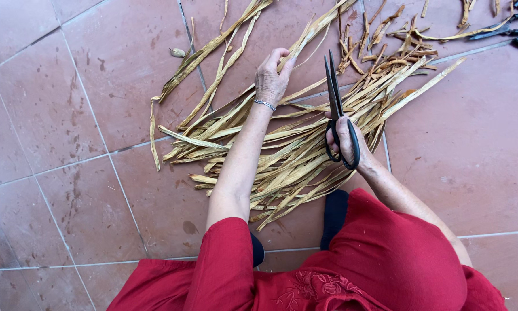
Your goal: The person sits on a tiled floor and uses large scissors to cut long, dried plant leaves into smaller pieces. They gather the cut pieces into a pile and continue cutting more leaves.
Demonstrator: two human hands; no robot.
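The tiled floor [57, 115] carries all material.

1. Loose strips [213, 52]: a small group of long dried leaf strips lies at 11 o'clock from the left hand, apart from the main heap. The exact number cannot be told; they overlap.
2. Left hand [272, 78]: one. Fingers closed together, pinching the held strip [313, 29], which runs away toward 1 o'clock.
3. Main pile of dried strips [293, 155]: one heap, dozens of strips, fanned between both forearms and directly below the hands.
4. Scissors [335, 101]: one large black pair, blades together, tips pointing to 12 o'clock, just beside the left hand.
5. Right hand [346, 141]: one. Fingers clamped through the handle loops.
6. Short offcuts [385, 43]: many, at 1 o'clock from the scissors; not countable.
7. Second dark tool [509, 31]: one, at the upper right edge, partly cut off.

Hazards, as judged:
- The blade tips stand near the left fingers; a closing cut made too near the pinch could nick them.
- A brittle strip could snap under pull.
- Strips underfoot could slide on smooth tile.
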